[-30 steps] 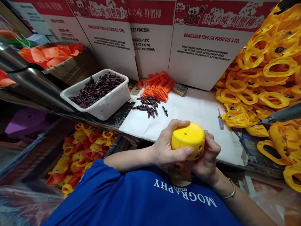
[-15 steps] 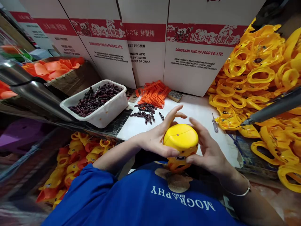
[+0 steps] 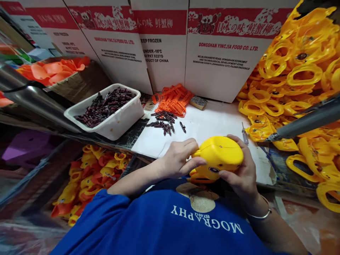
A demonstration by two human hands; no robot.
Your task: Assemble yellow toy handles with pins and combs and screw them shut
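A yellow plastic toy (image 3: 223, 154) with a printed eye is tilted in front of my chest, over the near edge of the white work surface (image 3: 223, 118). My right hand (image 3: 243, 170) wraps round its right side, with the thumb below the eye. At the toy's left end, my left hand (image 3: 183, 157) has curled fingers and a thumb pinching its edge; part of that contact is hidden. Dark small parts (image 3: 164, 122) lie loose beyond my hands, beside a pile of orange parts (image 3: 175, 101).
A white bin (image 3: 119, 125) of dark parts stands left. Yellow shells (image 3: 302, 78) are heaped right, near a screwdriver (image 3: 244, 136) and a grey powered tool (image 3: 305, 122). Cartons (image 3: 164, 46) wall the back. Yellow and orange toys (image 3: 90, 177) lie lower left.
The toy has turned and shifted right in my hands. My left hand's fingers have curled in from a spread pose to its left end. The view has tipped slightly downward.
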